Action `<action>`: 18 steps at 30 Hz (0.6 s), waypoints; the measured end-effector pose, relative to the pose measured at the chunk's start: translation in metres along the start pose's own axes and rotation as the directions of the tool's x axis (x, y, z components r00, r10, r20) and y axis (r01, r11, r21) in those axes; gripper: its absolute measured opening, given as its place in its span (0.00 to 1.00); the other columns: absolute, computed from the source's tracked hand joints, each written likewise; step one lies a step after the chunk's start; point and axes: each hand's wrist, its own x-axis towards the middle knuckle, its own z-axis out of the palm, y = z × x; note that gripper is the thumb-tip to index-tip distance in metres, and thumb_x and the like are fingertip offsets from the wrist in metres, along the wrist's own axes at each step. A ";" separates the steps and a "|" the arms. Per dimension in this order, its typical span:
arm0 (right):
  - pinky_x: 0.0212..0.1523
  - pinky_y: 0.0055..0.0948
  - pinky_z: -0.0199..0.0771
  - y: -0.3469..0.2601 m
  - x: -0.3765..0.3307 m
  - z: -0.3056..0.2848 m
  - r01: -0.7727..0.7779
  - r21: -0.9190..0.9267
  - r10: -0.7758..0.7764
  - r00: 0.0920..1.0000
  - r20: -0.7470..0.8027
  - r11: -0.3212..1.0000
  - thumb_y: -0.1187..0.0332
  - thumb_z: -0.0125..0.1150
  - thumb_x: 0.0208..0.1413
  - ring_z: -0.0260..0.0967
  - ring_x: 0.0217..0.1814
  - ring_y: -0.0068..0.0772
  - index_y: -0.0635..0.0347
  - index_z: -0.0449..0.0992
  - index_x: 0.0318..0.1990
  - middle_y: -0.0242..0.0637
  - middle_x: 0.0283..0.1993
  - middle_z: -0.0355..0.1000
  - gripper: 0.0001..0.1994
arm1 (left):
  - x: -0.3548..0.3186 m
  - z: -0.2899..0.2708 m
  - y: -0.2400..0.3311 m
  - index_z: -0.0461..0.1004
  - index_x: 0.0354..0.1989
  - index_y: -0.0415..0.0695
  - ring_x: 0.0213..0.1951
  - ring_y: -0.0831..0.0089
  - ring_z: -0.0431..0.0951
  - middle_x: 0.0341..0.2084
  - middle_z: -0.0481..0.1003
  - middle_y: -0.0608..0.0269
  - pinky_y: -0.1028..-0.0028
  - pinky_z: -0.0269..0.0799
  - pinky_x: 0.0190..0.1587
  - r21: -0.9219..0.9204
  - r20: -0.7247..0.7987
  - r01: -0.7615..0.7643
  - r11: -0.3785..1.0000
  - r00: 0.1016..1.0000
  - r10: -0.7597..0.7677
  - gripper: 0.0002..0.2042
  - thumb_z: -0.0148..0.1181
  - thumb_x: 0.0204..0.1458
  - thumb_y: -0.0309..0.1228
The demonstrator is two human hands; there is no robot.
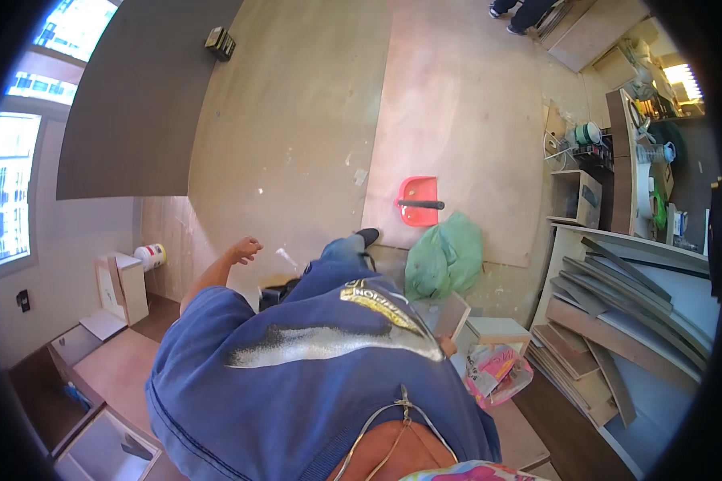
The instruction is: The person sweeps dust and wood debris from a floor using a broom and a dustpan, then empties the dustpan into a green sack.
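Note:
My left hand hangs out to my left over the floor, fingers loose and apart, holding nothing. Low at my right side is my right hand, mostly hidden by my shirt. It appears closed on the lower end of a small light wooden panel. Just beyond the panel a tied green plastic bag rests on the floor. A red dustpan lies past the bag, with a dark handle across it.
Stacked board offcuts fill a white cabinet carcass on the right. Beside me sits a pink bag. A large dark panel covers the far left; a white bucket stands below it. Another person's feet show at the far edge.

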 end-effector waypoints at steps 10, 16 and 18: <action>0.19 0.29 0.75 0.073 -0.068 0.000 0.308 -0.658 -0.183 0.950 0.254 0.687 0.64 0.63 0.42 0.70 0.27 0.34 0.55 0.79 0.31 0.34 0.31 0.72 0.09 | 0.053 0.014 0.035 0.65 0.56 0.51 0.41 0.62 0.78 0.40 0.73 0.61 0.55 0.75 0.37 0.111 0.264 -0.128 0.986 0.960 0.095 0.25 0.56 0.52 0.49; 0.20 0.29 0.66 0.128 -0.069 -0.068 0.177 -0.348 -0.066 0.949 0.309 0.921 0.57 0.56 0.46 0.64 0.24 0.32 0.54 0.74 0.29 0.32 0.26 0.68 0.11 | 0.121 -0.156 0.134 0.66 0.55 0.45 0.29 0.67 0.76 0.31 0.75 0.58 0.64 0.73 0.27 -0.065 -0.231 -0.385 0.921 0.903 0.361 0.22 0.55 0.53 0.41; 0.15 0.29 0.57 0.147 -0.075 -0.030 0.727 -0.513 -0.077 0.607 0.791 0.457 0.48 0.42 0.54 0.63 0.21 0.28 0.52 0.69 0.24 0.29 0.22 0.66 0.20 | 0.139 -0.171 0.228 0.66 0.55 0.45 0.30 0.71 0.76 0.33 0.74 0.61 0.71 0.73 0.29 -0.084 -0.096 -0.511 0.855 0.859 0.503 0.21 0.55 0.52 0.36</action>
